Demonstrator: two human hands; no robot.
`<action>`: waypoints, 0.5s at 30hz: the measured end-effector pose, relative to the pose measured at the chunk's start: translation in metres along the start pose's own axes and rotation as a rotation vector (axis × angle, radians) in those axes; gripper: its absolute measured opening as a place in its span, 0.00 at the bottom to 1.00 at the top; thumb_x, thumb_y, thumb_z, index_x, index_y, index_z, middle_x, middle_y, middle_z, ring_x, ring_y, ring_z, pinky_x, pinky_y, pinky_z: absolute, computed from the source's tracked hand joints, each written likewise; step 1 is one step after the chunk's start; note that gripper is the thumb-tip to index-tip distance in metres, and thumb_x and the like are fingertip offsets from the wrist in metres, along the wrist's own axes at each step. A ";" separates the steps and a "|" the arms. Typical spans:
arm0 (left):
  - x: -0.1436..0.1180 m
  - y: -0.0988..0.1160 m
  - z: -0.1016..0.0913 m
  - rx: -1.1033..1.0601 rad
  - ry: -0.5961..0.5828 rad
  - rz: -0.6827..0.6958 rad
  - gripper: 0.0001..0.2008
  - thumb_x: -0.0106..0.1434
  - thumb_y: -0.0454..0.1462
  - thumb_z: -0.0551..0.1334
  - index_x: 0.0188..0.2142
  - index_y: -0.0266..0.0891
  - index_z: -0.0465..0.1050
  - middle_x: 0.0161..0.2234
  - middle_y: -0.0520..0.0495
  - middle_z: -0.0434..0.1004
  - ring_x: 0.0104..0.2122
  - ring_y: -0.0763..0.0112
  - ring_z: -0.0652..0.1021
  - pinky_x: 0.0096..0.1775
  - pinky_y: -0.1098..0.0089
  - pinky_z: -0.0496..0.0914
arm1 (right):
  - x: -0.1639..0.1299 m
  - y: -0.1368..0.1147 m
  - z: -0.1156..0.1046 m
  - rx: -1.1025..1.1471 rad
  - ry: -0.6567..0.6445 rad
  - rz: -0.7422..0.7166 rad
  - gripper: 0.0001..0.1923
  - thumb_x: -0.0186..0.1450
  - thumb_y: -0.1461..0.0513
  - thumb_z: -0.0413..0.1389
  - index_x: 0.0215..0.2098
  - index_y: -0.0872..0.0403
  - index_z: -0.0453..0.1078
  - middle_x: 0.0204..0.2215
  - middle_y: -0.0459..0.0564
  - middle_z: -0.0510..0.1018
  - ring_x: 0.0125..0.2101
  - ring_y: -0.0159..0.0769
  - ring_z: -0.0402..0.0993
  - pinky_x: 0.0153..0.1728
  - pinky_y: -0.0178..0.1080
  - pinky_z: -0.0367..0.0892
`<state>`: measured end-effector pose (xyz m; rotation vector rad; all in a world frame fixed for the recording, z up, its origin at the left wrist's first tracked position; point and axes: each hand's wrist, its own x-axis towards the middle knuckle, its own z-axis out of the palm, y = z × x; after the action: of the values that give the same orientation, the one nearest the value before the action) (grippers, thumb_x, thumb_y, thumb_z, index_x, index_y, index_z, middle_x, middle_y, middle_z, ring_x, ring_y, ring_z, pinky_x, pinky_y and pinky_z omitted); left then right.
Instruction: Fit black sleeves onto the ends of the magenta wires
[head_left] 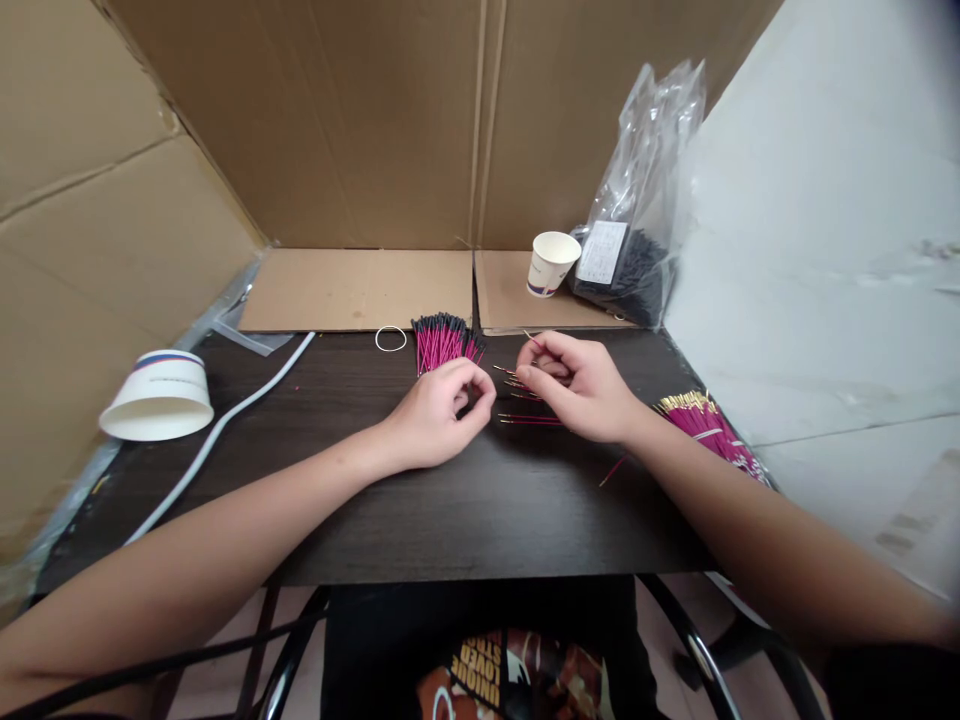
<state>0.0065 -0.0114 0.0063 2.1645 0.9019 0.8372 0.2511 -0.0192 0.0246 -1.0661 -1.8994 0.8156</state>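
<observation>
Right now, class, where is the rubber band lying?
The rubber band lies on the dark table, far side, just left of the pink wire bundle.

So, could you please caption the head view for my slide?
Left hand and right hand pinch pink pins on a dark table.

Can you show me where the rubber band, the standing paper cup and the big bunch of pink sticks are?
rubber band (391, 339): head view, on its near edge.
standing paper cup (551, 265): head view, on its side wall.
bunch of pink sticks (442, 343): head view, on the pink middle.
</observation>
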 end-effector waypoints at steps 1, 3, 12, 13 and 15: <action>0.001 0.000 -0.001 -0.035 0.040 -0.026 0.04 0.73 0.35 0.63 0.39 0.38 0.74 0.37 0.48 0.76 0.26 0.76 0.66 0.30 0.70 0.64 | -0.001 0.000 0.001 0.028 -0.021 0.018 0.11 0.75 0.53 0.62 0.38 0.50 0.72 0.22 0.38 0.61 0.22 0.31 0.53 0.25 0.38 0.54; 0.002 -0.001 -0.001 -0.080 0.089 -0.062 0.06 0.74 0.36 0.63 0.39 0.37 0.74 0.35 0.49 0.73 0.25 0.76 0.65 0.29 0.71 0.63 | -0.002 0.000 0.003 0.068 -0.060 0.038 0.11 0.73 0.53 0.65 0.40 0.50 0.74 0.22 0.38 0.60 0.23 0.30 0.52 0.25 0.38 0.52; 0.001 -0.003 0.002 -0.131 0.075 -0.073 0.06 0.73 0.37 0.65 0.39 0.37 0.76 0.37 0.47 0.76 0.25 0.77 0.66 0.27 0.72 0.63 | -0.005 0.002 0.012 0.115 -0.122 0.068 0.16 0.74 0.47 0.65 0.40 0.51 0.76 0.24 0.40 0.64 0.23 0.30 0.52 0.26 0.38 0.52; 0.001 -0.002 0.001 -0.129 0.076 -0.072 0.06 0.74 0.37 0.65 0.39 0.37 0.76 0.37 0.47 0.76 0.25 0.77 0.66 0.28 0.72 0.63 | -0.005 0.003 0.012 0.123 -0.122 0.071 0.17 0.74 0.47 0.66 0.40 0.51 0.76 0.24 0.40 0.65 0.24 0.30 0.53 0.26 0.38 0.52; 0.001 -0.001 0.001 -0.136 0.080 -0.074 0.07 0.74 0.38 0.65 0.39 0.37 0.77 0.38 0.47 0.76 0.26 0.77 0.67 0.28 0.72 0.64 | -0.005 0.003 0.013 0.136 -0.116 0.073 0.16 0.73 0.48 0.66 0.40 0.51 0.76 0.24 0.40 0.65 0.24 0.30 0.54 0.27 0.37 0.53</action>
<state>0.0074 -0.0104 0.0054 1.9815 0.9306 0.9265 0.2431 -0.0246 0.0145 -1.0292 -1.8795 1.0529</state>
